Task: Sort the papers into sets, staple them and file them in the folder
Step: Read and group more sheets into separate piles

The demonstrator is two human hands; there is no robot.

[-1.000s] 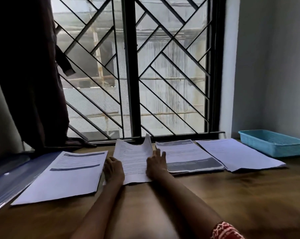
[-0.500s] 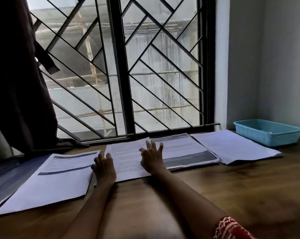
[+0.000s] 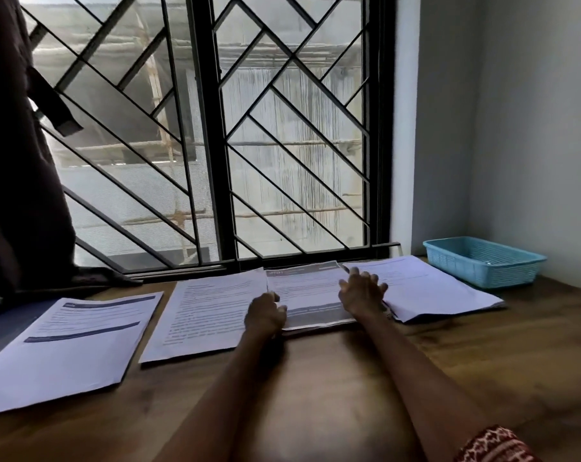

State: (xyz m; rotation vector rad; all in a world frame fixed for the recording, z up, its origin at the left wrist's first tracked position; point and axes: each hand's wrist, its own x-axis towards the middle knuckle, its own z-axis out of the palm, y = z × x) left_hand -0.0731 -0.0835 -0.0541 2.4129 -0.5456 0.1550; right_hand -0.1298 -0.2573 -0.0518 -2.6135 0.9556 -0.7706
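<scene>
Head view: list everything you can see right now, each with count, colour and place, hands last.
Paper piles: four, white with print, in a row on the table.
Folder: one, bluish, far left, under the leftmost pile.
Basket: one, light blue, right corner.
Table: one, brown wood.
Curtain: one, dark, left of the window.
Window grille: one, black.
Left hand: curled at the third pile's left edge.
Right hand: fingers spread at its right edge.

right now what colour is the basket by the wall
Light blue basket, clearest in the head view.
</scene>
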